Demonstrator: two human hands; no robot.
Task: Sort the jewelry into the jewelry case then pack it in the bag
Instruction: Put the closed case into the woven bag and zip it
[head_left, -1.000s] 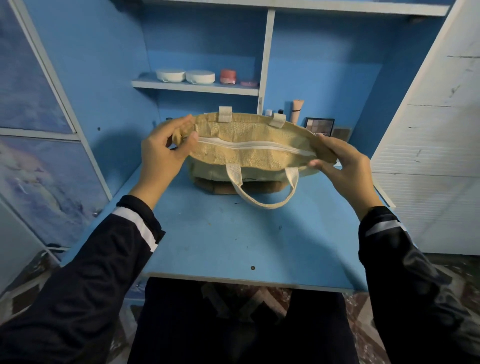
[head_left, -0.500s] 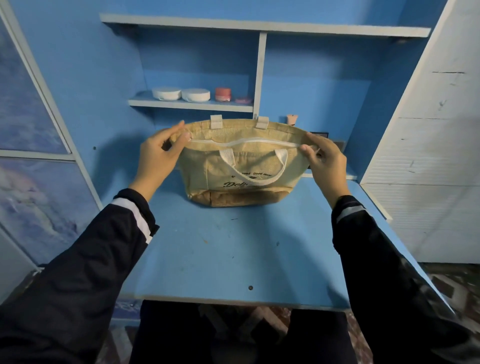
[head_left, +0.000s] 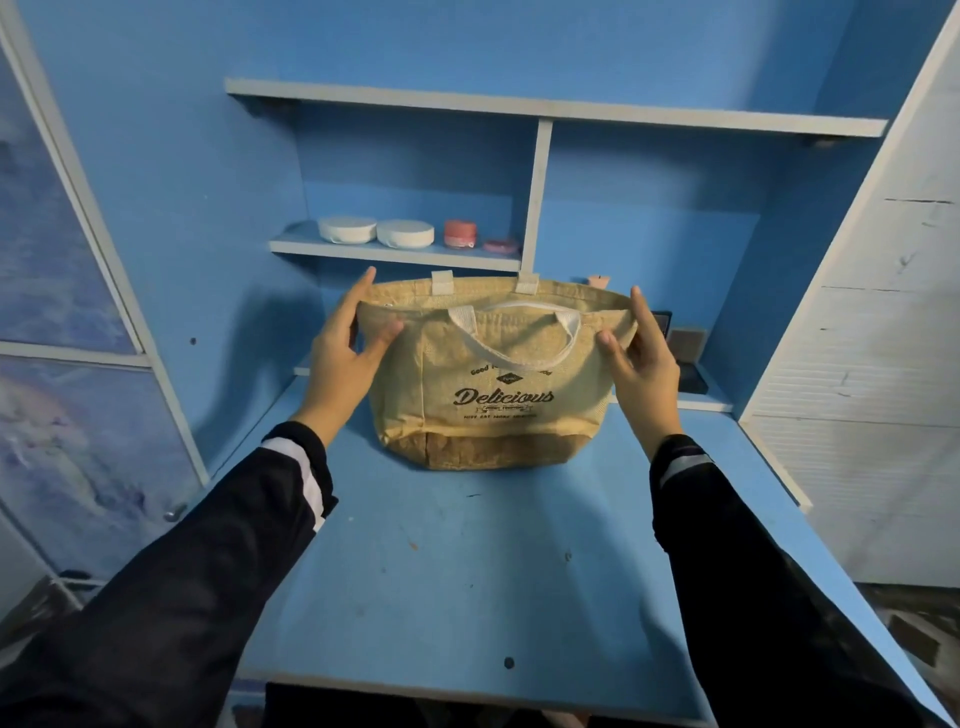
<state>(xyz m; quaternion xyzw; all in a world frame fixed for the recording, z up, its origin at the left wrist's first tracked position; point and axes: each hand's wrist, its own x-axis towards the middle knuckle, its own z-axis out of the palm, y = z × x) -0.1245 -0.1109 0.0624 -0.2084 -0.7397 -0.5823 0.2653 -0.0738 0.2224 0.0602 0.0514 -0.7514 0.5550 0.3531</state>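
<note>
The tan woven tote bag (head_left: 483, 384), printed "Delicious" on its near face, stands upright on its flat base towards the back of the blue desk (head_left: 467, 561), directly below the short wall shelf (head_left: 395, 252). It seems to be held at both ends of its top rim so that the soft sides stay square and the bag does not slump or tip; a hand at each end steadies it evenly.

The left hand (head_left: 345, 358) is at the bag's left end, fingers reaching up behind the rim and the thumb lying across the front face, so the fabric edge sits pinched lightly between them. The right hand (head_left: 641, 358) mirrors it at the bag's right end: fingers extended up along the outside of the rim, thumb pressed onto the front. Neither hand is clenched; both are half-spread, clasping only the cloth.

The white front handle (head_left: 511, 340) droops down over the bag's printed face, while the two stubs of the rear handle stand up behind the rim. A pale strip just inside the top looks like a zipper, apparently drawn closed, though the angle makes that uncertain.

No jewelry case and no loose jewelry can be seen anywhere around the bag, so judging from this the case is probably already inside, and the packing step looks nearly or fully done.

On the shelf above the bag sit two white round containers (head_left: 376, 231) and a pink jar (head_left: 460, 234).
</note>
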